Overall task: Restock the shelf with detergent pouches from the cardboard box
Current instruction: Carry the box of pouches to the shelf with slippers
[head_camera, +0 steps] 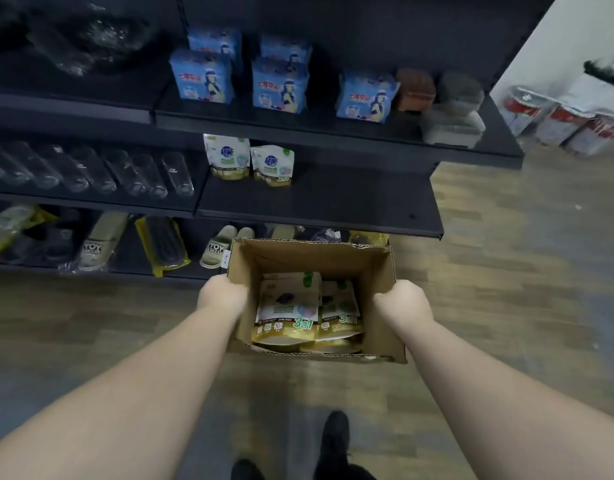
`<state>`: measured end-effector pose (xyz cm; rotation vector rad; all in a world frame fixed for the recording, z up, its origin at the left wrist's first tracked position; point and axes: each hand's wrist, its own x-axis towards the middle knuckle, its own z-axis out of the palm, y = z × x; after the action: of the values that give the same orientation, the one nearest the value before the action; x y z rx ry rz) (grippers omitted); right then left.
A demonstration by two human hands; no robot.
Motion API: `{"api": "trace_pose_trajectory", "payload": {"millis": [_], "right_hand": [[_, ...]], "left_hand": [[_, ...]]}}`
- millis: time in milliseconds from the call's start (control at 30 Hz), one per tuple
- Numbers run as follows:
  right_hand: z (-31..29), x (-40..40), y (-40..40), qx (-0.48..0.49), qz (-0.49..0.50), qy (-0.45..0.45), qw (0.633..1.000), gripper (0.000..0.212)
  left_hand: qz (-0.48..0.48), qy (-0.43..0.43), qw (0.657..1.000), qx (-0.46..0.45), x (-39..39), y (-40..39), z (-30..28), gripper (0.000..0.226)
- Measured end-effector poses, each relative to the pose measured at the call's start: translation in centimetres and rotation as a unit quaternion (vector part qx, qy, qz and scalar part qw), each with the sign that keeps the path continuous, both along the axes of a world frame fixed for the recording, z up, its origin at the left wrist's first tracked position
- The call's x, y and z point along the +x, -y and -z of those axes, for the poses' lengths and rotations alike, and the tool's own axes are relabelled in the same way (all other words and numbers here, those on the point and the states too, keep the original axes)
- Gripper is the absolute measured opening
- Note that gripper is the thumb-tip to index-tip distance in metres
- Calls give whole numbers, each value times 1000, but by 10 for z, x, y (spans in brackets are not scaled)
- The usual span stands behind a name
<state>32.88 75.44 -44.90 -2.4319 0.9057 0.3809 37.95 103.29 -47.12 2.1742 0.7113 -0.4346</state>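
I hold an open cardboard box (312, 258) in front of me, above the floor. My left hand (222, 294) grips its left wall and my right hand (404, 301) grips its right wall. Inside lie white-and-gold detergent pouches (288, 308) marked "3in1", stacked flat. Two matching pouches (250, 159) stand upright at the left end of the middle dark shelf (333, 199), just beyond the box.
The upper shelf holds blue packets (281, 84) and brown and grey items (437, 98). Clear bottles (90, 171) fill the left bay. Slippers (101, 240) lie on the bottom shelf. Wooden floor stretches to the right, with wrapped red-and-white packs (558, 123) at far right. My shoes (333, 445) show below.
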Motion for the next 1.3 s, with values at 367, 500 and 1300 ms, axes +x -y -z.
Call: {"api": "trace_pose_trajectory", "payload": {"millis": [367,500,1300], "right_hand": [[62,28,56,51,-18,-43,998,15],[79,43,67,59,-18,-51,997,22],[210,121,-6,9,50,-163,985,28]], "left_hand": [[-31,-50,998,16,10,57,46,10],[-51,-53,997,13,20,67,67,15],[-12,-174,985,5,118,5,236,19]]}}
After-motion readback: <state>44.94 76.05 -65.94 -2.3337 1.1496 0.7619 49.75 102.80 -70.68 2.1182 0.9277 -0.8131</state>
